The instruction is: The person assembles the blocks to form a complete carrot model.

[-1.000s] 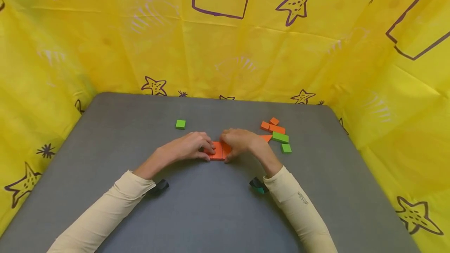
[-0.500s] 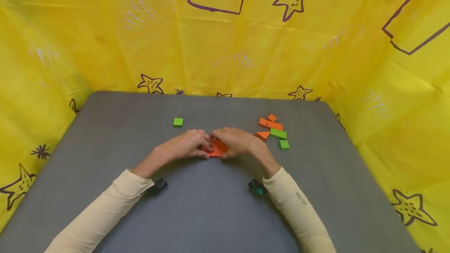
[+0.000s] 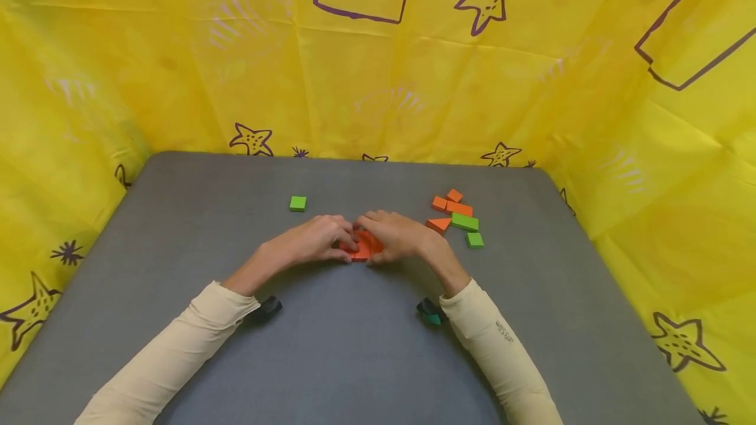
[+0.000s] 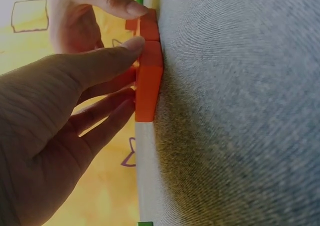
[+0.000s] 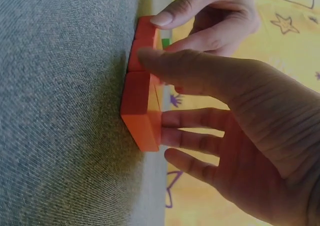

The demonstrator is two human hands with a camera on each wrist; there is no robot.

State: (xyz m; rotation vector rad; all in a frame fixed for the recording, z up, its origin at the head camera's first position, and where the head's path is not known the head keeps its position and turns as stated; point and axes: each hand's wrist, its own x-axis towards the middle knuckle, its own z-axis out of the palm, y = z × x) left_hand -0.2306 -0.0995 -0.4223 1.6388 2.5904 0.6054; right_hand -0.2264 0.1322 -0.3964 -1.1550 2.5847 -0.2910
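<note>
"Where the left hand [image 3: 321, 239] grips a row of orange, flat-sided, rectangular blocks [image 3: 363, 251], what is the right hand [image 3: 398, 236] doing?"

"Gripping the other end. The row lies on the grey, woven-textured tabletop [image 3: 354, 346], between the 2 hands and touching both."

"So the left fingers aren't spread free?"

"No, they're clamped on the row: the thumb presses the side nearest the person, and the other fingers reach over to the far edge."

"And the right?"

"Pinching too, its thumb against the near side and fingertips at the back. The right wrist view shows at least 3 blocks, set snugly against 1 another; I can't tell how many the hands hide."

"Anything near them?"

"Just beyond the right wrist lies an orange triangular block [image 3: 438, 223], beside a green oblong block [image 3: 464, 222]. A small green square block [image 3: 475, 240] sits on that 1's near side. Farther back are an orange oblong block [image 3: 459, 208] and 2 small orange blocks [image 3: 440, 202]."

"On the left?"

"A lone green square-topped block [image 3: 298, 203], beyond the left hand and apart from the row."

"And around it all?"

"A yellow fabric curtain [image 3: 354, 64] with dark-outlined starfish; cream fabric sleeves [image 3: 171, 346] cover the forearms."
</note>
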